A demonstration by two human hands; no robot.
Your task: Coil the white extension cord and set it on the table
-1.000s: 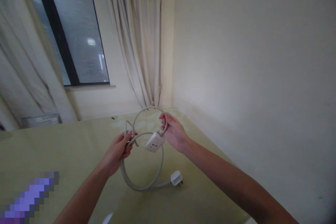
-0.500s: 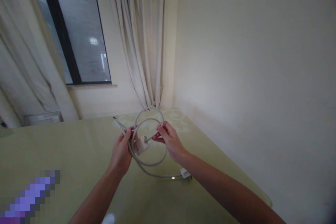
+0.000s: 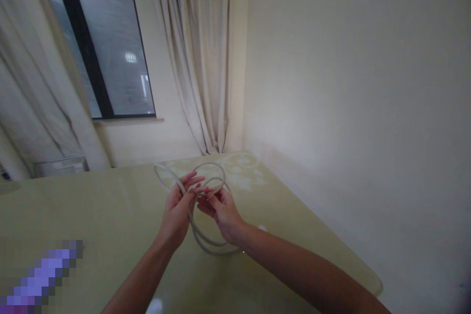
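Both my hands hold a thick white power cord (image 3: 206,245) coiled in several loops above a pale green table (image 3: 91,216). My left hand (image 3: 178,208) grips the loops where they cross, with its fingers partly stretched over them. My right hand (image 3: 221,211) is closed on the cord just to the right, its fingers touching the left hand's. The white socket block is hidden between the hands. A bit of the white plug (image 3: 262,228) shows behind my right forearm.
A cream wall (image 3: 349,108) runs close along the table's right edge. Beige curtains (image 3: 198,59) and a dark-framed window (image 3: 103,44) stand behind the table. A blurred purple patch (image 3: 40,274) lies at lower left.
My hands have come together and the cord's loops have been gathered tighter. The socket block, seen hanging between the hands before, is now hidden. The plug has slipped behind my right forearm.
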